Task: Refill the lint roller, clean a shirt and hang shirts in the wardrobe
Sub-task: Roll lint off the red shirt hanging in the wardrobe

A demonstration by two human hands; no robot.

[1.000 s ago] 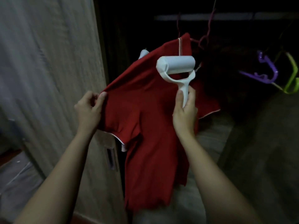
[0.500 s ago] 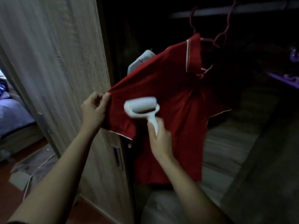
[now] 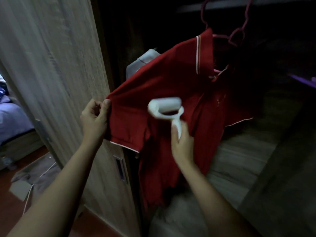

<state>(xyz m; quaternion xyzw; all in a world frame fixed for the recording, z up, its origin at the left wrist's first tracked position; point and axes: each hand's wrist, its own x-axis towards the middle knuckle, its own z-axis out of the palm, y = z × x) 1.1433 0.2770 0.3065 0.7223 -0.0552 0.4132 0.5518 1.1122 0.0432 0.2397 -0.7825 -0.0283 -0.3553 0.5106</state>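
The red shirt hangs on a pink hanger inside the open wardrobe, under the rail. The left hand pinches the shirt's left sleeve at its outer fold between thumb and curled fingers and holds it stretched out sideways. The right hand, in front of the shirt's chest, is wrapped round the white handle of the roller. The roller's white head lies crosswise against or just over the cloth below the collar; blur hides whether it touches.

Left of the shirt stands the wooden door. A pale garment peeks out behind the shirt's shoulder. Far left of the shirt, beyond the door, are a bed and a grey cloth on the floor.
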